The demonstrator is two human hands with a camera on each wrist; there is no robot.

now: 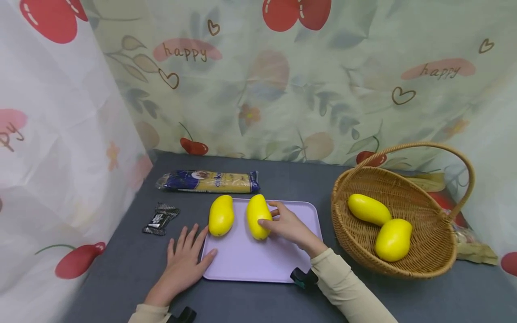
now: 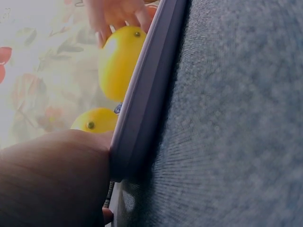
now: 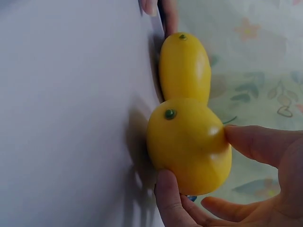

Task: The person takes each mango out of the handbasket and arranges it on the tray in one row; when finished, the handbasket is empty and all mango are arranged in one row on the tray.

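Packet in black wrap point(image 1: 160, 219) sat far left on the grey table point(image 1: 234, 305). Left hand point(image 1: 183, 260) came next: fingers straight and spread, gripping nothing, thumb over the left edge of the lilac tray point(image 1: 250, 264). Blue-and-yellow pack point(image 1: 210, 181) lay behind the tray. Left mango point(image 1: 221, 216) was at the tray's back-left corner, left index fingertip just beside it. Right mango point(image 1: 257, 220) was next along, a gap between the two, directly left of the right hand point(image 1: 292, 226). That hand was part-closed and had hold of it: thumb on top, fingers curled at its right side, palm clear of the fruit. Couldn't tell if its underside touched the tray. Wicker basket point(image 1: 430, 233) stood right of the tray, two more mangoes point(image 1: 393, 240) inside, side by side
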